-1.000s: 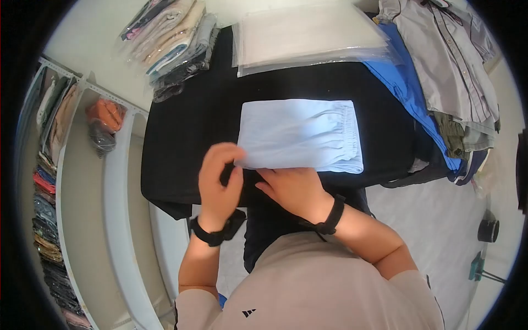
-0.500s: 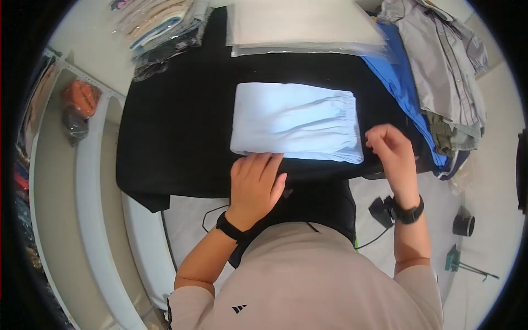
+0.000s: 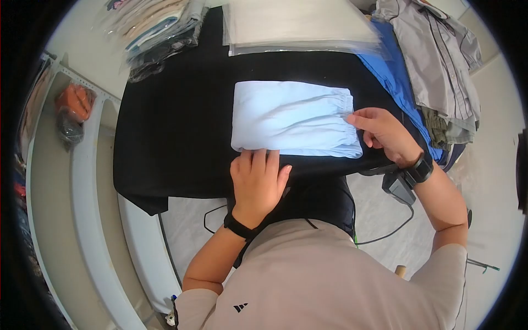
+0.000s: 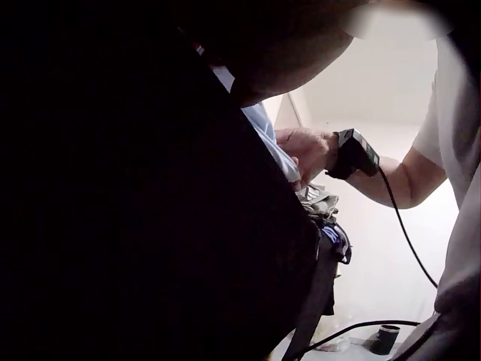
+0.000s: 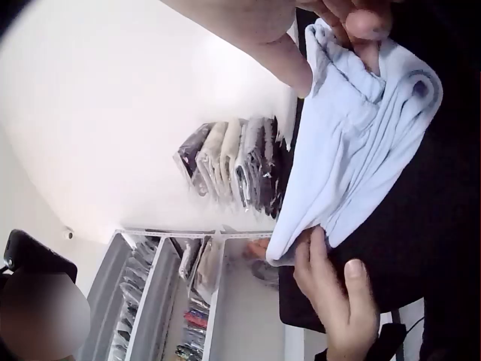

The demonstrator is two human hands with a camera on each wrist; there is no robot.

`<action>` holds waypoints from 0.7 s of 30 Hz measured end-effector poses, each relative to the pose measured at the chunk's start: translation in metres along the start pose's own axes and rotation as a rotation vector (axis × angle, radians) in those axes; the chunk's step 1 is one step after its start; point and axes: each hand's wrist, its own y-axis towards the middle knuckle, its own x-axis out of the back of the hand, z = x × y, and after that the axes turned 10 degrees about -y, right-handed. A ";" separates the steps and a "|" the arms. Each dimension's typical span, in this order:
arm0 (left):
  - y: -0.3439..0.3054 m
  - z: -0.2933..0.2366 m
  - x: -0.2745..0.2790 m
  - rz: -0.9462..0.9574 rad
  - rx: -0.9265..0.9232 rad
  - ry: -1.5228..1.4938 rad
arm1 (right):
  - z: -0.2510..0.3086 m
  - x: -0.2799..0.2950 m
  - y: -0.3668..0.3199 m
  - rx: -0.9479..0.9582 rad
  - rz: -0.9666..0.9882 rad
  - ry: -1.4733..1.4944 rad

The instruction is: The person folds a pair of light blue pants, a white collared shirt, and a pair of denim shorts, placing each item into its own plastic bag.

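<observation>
Light blue elastic-waist pants [image 3: 286,118], folded into a flat bundle, lie on the black-covered table [image 3: 170,121]. At their right end, my right hand [image 3: 385,135] pinches the gathered waistband. The right wrist view shows its thumb on top of the waistband and fingers at the fold's inner side. My left hand [image 3: 256,184] is at the near edge of the bundle, fingers extended and thumb held apart. Its fingertips are tucked out of sight under the fabric's edge, as the right wrist view also shows. The left wrist view is mostly dark.
Clear plastic bags [image 3: 302,27] lie stacked at the table's back. Bagged folded clothes [image 3: 165,33] are piled at the back left. Blue fabric [image 3: 390,71] and grey garments [image 3: 434,60] drape over the right side. Shelving [image 3: 88,165] stands left.
My right hand left the near edge, swung right, and now pinches the waistband. My left hand moved from the bundle's near left corner to its near edge. The pants stay folded.
</observation>
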 end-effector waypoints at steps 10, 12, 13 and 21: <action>-0.002 0.002 -0.003 0.031 -0.022 -0.004 | 0.007 0.000 0.009 0.125 -0.015 0.476; -0.002 0.001 -0.002 0.028 -0.021 -0.014 | 0.010 0.002 0.008 0.171 -0.068 0.542; -0.002 0.001 -0.002 0.029 -0.021 -0.004 | 0.004 0.003 0.010 0.171 -0.067 0.543; 0.002 0.008 0.031 -0.308 -0.029 -0.369 | -0.015 0.009 0.003 0.017 -0.063 -0.139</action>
